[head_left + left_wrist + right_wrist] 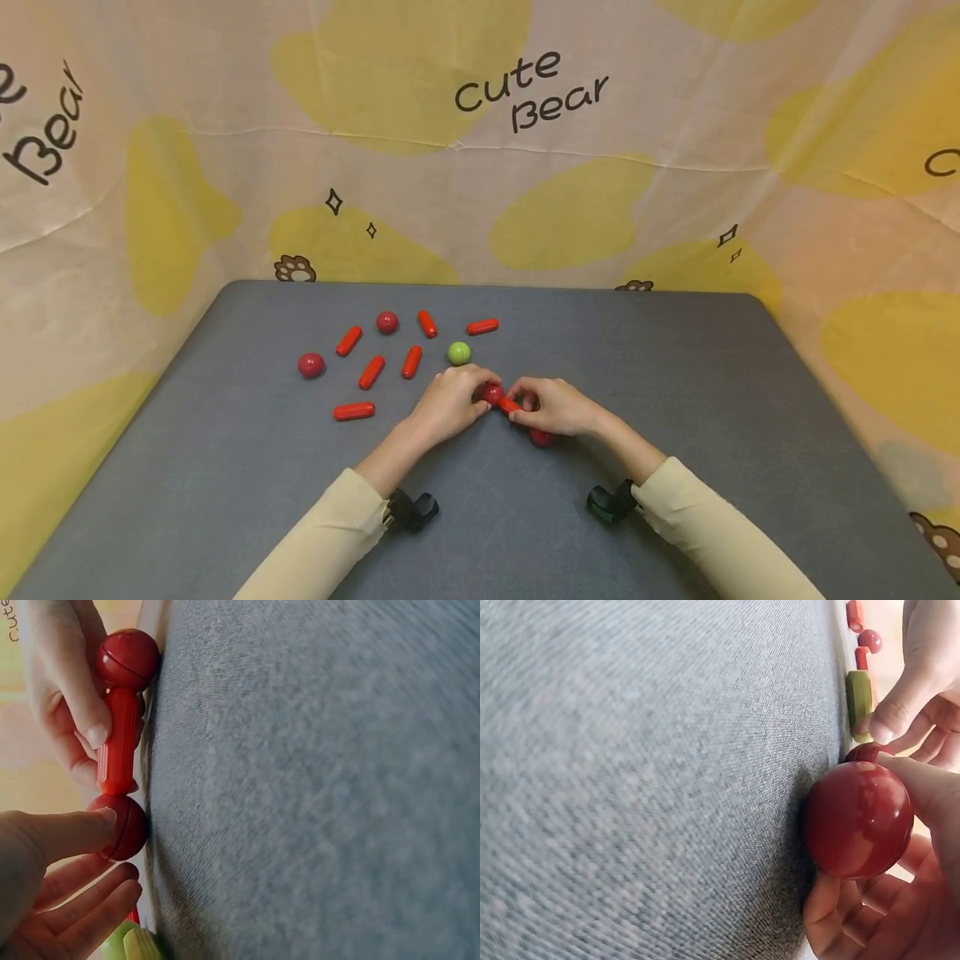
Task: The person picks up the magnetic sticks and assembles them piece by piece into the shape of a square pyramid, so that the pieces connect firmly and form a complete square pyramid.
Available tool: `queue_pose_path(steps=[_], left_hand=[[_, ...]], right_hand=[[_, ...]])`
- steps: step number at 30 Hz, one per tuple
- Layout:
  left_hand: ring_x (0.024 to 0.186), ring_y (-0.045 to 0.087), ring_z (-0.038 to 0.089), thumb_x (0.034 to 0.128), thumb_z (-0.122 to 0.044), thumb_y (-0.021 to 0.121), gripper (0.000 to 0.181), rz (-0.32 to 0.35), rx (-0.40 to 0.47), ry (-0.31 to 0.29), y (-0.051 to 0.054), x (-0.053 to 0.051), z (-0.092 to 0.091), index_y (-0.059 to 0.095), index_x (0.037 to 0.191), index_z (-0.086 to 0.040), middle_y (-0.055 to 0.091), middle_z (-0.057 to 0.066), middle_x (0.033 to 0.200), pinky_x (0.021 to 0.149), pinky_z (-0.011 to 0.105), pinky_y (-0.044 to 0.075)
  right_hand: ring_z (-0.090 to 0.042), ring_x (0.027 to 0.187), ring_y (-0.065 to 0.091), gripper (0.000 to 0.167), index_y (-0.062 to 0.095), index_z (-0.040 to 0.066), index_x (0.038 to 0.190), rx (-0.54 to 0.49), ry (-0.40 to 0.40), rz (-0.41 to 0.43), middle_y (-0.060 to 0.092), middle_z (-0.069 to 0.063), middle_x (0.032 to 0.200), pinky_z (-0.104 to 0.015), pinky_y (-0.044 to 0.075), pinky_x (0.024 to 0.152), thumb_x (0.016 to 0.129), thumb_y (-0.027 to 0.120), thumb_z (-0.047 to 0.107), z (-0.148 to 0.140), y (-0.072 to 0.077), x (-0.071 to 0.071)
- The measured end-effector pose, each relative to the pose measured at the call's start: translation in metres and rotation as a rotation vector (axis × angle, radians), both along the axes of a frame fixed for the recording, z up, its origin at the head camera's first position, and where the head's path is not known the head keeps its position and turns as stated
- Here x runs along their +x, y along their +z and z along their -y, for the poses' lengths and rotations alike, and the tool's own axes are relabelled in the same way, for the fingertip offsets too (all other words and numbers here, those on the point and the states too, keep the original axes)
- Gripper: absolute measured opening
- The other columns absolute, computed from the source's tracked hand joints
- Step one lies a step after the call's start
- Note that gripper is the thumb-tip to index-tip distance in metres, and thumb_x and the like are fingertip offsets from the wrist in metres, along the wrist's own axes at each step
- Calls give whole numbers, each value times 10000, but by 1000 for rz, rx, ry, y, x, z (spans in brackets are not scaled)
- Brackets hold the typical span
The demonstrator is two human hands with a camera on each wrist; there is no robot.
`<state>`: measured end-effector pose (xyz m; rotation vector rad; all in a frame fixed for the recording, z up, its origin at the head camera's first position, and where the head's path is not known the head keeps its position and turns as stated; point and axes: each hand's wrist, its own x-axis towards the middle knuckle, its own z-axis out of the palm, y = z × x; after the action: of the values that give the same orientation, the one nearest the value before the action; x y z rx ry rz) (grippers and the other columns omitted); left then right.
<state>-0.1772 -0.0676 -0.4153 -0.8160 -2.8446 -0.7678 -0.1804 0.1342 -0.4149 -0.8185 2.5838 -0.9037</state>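
Note:
With thumb and fingers my left hand (pixel 447 403) pinches a dark red ball (pixel 492 394). My right hand (pixel 558 407) grips a bright red ribbed rod (pixel 509 406). In the left wrist view the rod (pixel 117 742) meets the pinched ball (pixel 129 829) at one end and a second red ball (pixel 129 660) at the other. Seen from the right wrist, that second ball (pixel 859 820) fills the foreground. Beyond my left fingers lies a green ball (pixel 459 353). An olive ribbed piece (pixel 860 703) shows near the left thumb in the right wrist view.
On the left half of the grey table (pixel 697 375) lie several loose red rods (pixel 371 372) and two more dark red balls, one at the far left (pixel 311 365) and one farther back (pixel 387 322). A patterned cloth (pixel 420 208) hangs behind the table's back edge.

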Motion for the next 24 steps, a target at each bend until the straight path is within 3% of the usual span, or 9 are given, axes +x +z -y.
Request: queue_pose_path(steps=[6, 12, 18, 24], left_hand=[[760, 611, 143, 741, -71, 739, 279, -14, 65, 34, 7, 3, 9, 694, 1009, -134, 669, 15, 938, 658, 306, 494], [820, 642, 143, 730, -113, 763, 275, -38, 100, 112, 11, 4, 23, 696, 993, -159, 650, -14, 959, 683, 322, 502], [810, 629, 158, 721, -173, 777, 295, 2, 112, 190, 8, 3, 34, 686, 999, -139, 633, -7, 963, 703, 352, 483], [786, 601, 168, 698, -221, 796, 353, 35, 105, 230, 3, 2, 40, 669, 1006, -106, 615, 27, 930, 679, 345, 464]], right_hand=[[-40, 532, 433, 212, 602, 80, 997, 4, -56, -4, 527, 28, 689, -192, 344, 490, 842, 660, 212, -3, -1, 1], [-45, 521, 431, 216, 590, 70, 989, 12, -133, -8, 536, 21, 700, -200, 339, 483, 842, 652, 215, -10, -4, 1], [-50, 528, 440, 231, 593, 61, 991, 5, -179, -16, 550, 28, 702, -210, 349, 501, 840, 651, 227, -16, -4, 2], [-51, 507, 450, 222, 591, 73, 965, -7, -249, 6, 566, 33, 689, -215, 359, 493, 839, 653, 245, -21, -8, 3]])
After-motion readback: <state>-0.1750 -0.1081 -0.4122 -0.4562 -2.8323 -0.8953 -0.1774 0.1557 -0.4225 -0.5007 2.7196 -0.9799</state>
